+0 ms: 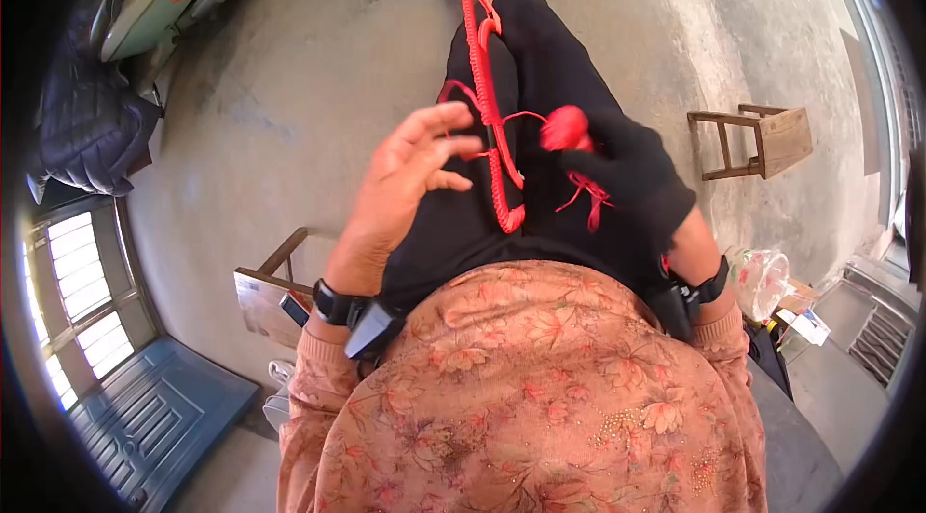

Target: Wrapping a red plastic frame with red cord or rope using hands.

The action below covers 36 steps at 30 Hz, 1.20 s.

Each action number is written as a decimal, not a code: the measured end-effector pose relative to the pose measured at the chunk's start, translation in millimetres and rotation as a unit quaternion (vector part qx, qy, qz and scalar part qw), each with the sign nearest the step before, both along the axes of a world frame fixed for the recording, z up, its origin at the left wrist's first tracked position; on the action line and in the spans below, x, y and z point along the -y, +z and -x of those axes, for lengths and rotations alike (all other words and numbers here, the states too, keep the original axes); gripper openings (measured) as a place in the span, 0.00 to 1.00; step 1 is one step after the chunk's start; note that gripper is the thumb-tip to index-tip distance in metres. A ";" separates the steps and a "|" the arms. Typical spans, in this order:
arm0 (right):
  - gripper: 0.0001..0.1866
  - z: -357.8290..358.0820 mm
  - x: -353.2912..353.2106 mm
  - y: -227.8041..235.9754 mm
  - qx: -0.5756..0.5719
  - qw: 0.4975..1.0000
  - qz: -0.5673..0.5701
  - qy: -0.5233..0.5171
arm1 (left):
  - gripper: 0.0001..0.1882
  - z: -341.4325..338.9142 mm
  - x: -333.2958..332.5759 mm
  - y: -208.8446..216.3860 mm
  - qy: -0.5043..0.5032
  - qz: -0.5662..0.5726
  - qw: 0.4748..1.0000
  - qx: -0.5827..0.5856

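Note:
A clothes hanger (pixel 475 40), wrapped closely in red cord along much of its frame, lies lengthwise over my black-trousered legs. My left hand (pixel 410 161) is bare and hovers just left of the hanger, fingers spread and a little curled. A loop of red cord (pixel 460 87) shows by its fingertips. In a black glove, my right hand (pixel 632 166) is closed on a small wound bundle of red cord (pixel 566 129) right of the hanger. One strand runs from the bundle to the hanger, and loose ends (pixel 592 202) dangle below that hand.
Right of my legs a small wooden stool (pixel 781 142) lies on its side on the concrete floor. Another wooden stool (pixel 258 306) is at my left. A scooter (pixel 174 2) with a dark quilted cover (pixel 92 127) stands far left. A plastic bag (pixel 759 277) sits near my right elbow.

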State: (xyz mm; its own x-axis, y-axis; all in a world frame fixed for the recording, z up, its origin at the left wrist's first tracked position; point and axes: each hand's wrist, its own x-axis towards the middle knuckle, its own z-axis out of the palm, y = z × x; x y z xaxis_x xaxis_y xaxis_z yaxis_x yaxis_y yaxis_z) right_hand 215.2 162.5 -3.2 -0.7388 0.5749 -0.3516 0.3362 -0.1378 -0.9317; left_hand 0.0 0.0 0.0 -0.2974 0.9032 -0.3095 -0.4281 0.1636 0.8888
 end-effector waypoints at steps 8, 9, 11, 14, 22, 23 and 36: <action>0.18 38.5 17.4 -6.4 0.129 0.925 -0.286 0.215 | 0.19 -17.9 -3.3 4.5 -0.104 0.185 0.958 -0.191; 0.18 42.2 19.4 -6.1 0.093 0.963 -0.188 0.171 | 0.19 -17.9 -2.3 5.3 -0.086 0.187 0.955 -0.213; 0.18 47.6 26.4 -14.5 0.051 0.977 -0.133 0.156 | 0.20 -16.6 -1.5 2.7 -0.071 0.179 0.963 -0.191; 0.21 48.8 31.6 -17.0 0.002 0.990 -0.069 0.126 | 0.21 -7.9 -0.6 -7.5 -0.070 0.197 0.967 -0.144; 0.27 42.3 10.1 15.3 0.041 0.970 -0.240 0.002 | 0.19 38.2 13.6 29.5 0.143 0.012 0.977 0.156; 0.27 47.1 12.5 20.2 -0.010 0.971 -0.237 -0.020 | 0.19 45.7 20.1 36.4 0.152 -0.027 0.970 0.186; 0.19 27.5 3.8 65.1 -0.333 0.940 -0.029 0.061 | 0.16 64.6 48.4 148.3 0.330 -0.148 0.927 -0.101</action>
